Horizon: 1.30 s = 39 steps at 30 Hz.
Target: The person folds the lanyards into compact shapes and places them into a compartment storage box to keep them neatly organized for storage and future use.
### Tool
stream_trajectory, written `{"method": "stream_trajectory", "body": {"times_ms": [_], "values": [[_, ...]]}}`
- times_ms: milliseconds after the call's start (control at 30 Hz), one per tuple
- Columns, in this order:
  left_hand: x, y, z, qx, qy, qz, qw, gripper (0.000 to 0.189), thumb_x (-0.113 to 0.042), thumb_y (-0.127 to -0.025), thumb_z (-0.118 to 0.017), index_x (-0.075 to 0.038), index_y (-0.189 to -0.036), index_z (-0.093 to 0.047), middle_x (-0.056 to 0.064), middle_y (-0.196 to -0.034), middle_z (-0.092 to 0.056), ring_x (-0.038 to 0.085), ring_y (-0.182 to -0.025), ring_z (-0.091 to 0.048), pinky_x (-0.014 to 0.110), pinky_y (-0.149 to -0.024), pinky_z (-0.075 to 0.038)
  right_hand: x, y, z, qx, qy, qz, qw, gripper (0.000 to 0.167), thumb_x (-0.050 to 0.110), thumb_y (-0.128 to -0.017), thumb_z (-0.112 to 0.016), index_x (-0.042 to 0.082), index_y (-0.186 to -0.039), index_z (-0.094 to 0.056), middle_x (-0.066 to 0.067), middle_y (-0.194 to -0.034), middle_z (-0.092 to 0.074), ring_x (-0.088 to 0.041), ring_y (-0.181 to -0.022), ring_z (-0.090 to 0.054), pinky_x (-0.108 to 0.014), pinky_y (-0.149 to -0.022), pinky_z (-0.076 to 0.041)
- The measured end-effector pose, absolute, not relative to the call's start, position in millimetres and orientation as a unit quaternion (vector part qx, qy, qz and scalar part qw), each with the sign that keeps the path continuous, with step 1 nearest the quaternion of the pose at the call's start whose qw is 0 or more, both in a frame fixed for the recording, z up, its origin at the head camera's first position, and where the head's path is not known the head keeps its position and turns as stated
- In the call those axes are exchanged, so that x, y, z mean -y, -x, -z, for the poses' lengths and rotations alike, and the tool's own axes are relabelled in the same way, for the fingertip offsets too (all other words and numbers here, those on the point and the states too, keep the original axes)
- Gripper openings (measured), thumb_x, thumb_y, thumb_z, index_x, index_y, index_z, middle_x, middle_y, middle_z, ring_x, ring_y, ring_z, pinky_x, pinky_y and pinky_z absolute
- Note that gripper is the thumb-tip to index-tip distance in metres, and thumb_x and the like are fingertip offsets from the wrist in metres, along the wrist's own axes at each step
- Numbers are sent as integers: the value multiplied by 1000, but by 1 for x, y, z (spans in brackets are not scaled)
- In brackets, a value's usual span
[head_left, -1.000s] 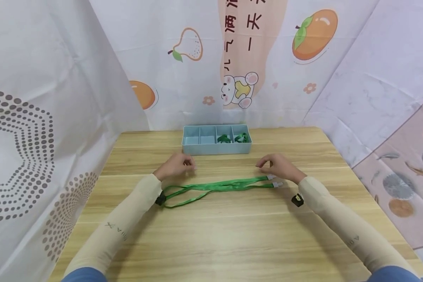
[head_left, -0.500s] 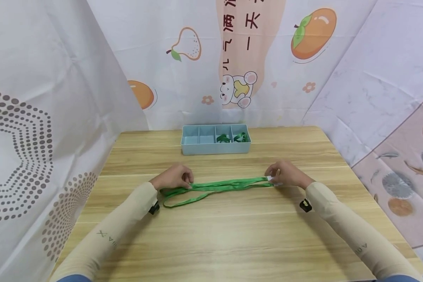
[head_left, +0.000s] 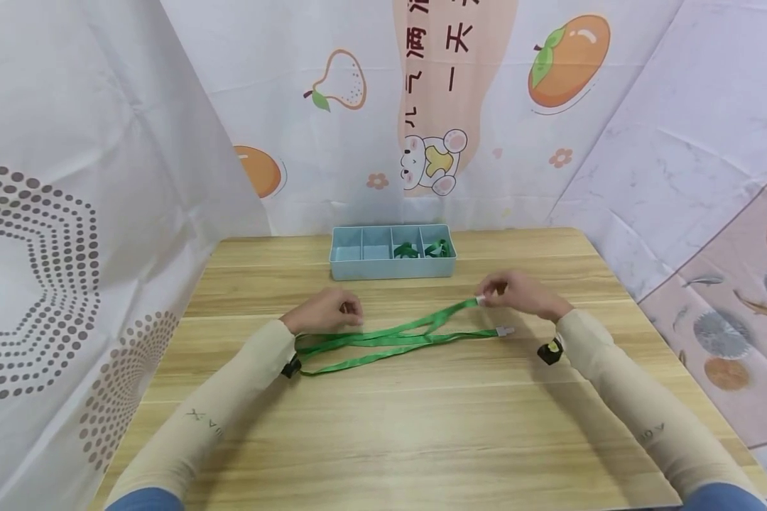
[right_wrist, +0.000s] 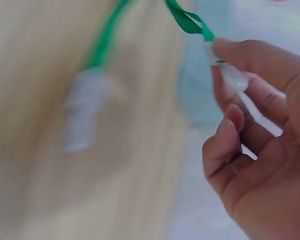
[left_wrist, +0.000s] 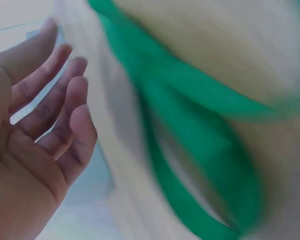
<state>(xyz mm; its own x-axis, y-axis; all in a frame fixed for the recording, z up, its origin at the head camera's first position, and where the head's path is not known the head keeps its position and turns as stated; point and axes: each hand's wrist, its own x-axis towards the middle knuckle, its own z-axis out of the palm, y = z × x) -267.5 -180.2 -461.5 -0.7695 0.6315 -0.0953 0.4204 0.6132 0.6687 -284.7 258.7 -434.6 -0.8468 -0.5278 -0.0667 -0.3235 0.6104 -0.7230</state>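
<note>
My right hand (head_left: 523, 293) pinches the white plastic clip (right_wrist: 232, 77) of a green lanyard (head_left: 450, 310) between thumb and fingers. That end is lifted off the table, and its strap slants down to the left. A second green lanyard lies on the table, its white clip (head_left: 505, 331) in front of the right hand. The two straps overlap toward the left, so I cannot tell which loop belongs to which. Above their looped end hovers my left hand (head_left: 326, 311); in the left wrist view it holds nothing, its fingers loosely bent, with the green strap (left_wrist: 200, 130) beside it.
A light blue box (head_left: 393, 270) with a row of compartments stands at the back of the wooden table (head_left: 383, 433). Coiled green lanyards (head_left: 437, 248) lie in its two right compartments. Behind the table hangs a printed curtain (head_left: 358, 163).
The right hand reached the clips, took hold of one and lifted it away from the other. The left hand dipped to the straps, then rose slightly and moved right.
</note>
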Motion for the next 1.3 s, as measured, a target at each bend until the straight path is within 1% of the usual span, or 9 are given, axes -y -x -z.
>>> {"method": "stream_trajectory", "body": {"times_ms": [133, 267, 333, 500, 633, 833, 1033, 1200, 1300], "values": [[155, 279, 446, -877, -305, -352, 116, 24, -28, -104, -65, -9, -115, -76, 1, -102, -73, 19, -85, -66, 35, -73, -53, -243, 288, 392, -879, 247, 395, 99, 17, 25, -97, -76, 13, -109, -79, -4, -106, -74, -25, -89, -61, -34, -76, -51], [125, 282, 420, -866, -311, -386, 66, 32, -37, -105, -62, -17, -127, -74, -4, -111, -72, 20, -78, -64, 35, -65, -51, -222, 289, 351, -870, 283, 400, 65, 13, 25, -99, -73, 16, -106, -80, -1, -106, -75, -26, -89, -64, -30, -76, -52], [111, 282, 405, -859, -315, -402, 41, 32, -39, -104, -62, -21, -128, -73, -7, -109, -71, 19, -73, -62, 35, -61, -50, -210, 291, 334, -859, 306, 405, 61, 12, 22, -99, -73, 15, -106, -79, -4, -104, -75, -27, -87, -64, -29, -74, -52], [84, 283, 371, -822, -328, -466, -4, 23, -40, -101, -67, -24, -115, -76, -6, -95, -71, 19, -70, -61, 38, -59, -50, -183, 291, 302, -841, 354, 406, 52, 21, 14, -96, -76, 11, -116, -72, -9, -98, -75, -23, -83, -68, -27, -74, -55], [75, 284, 358, -780, -337, -527, -12, 15, -32, -100, -70, -20, -104, -78, -2, -93, -73, 24, -71, -62, 38, -65, -53, -167, 287, 277, -827, 387, 406, 27, 33, 5, -94, -76, 9, -126, -67, -7, -95, -75, -21, -83, -71, -29, -81, -57], [78, 284, 349, -740, -339, -580, -4, 17, -20, -100, -71, -6, -105, -79, 5, -95, -73, 29, -72, -58, 36, -67, -52, -155, 284, 248, -807, 417, 419, -13, 45, 1, -93, -76, 11, -135, -62, -7, -96, -74, -22, -85, -71, -31, -87, -56], [82, 284, 345, -726, -355, -587, -39, 19, -20, -101, -69, -7, -110, -80, 10, -88, -66, 27, -64, -52, 36, -60, -46, -146, 283, 233, -808, 396, 429, -77, 50, 7, -91, -80, 15, -137, -63, -5, -98, -73, -21, -80, -68, -27, -78, -54], [81, 281, 347, -701, -325, -630, -79, 30, -16, -100, -71, -8, -128, -63, 9, -93, -72, 25, -57, -51, 38, -55, -46, -141, 280, 223, -809, 382, 430, -123, 47, 8, -92, -79, 15, -136, -65, -5, -98, -73, -19, -75, -69, -25, -71, -55], [82, 279, 352, -683, -323, -645, -111, 29, -10, -99, -71, -8, -121, -54, 12, -93, -74, 25, -52, -49, 37, -51, -45, -138, 279, 216, -808, 378, 433, -131, 46, 7, -93, -77, 14, -136, -64, -5, -102, -72, -18, -78, -72, -25, -73, -56]]}}
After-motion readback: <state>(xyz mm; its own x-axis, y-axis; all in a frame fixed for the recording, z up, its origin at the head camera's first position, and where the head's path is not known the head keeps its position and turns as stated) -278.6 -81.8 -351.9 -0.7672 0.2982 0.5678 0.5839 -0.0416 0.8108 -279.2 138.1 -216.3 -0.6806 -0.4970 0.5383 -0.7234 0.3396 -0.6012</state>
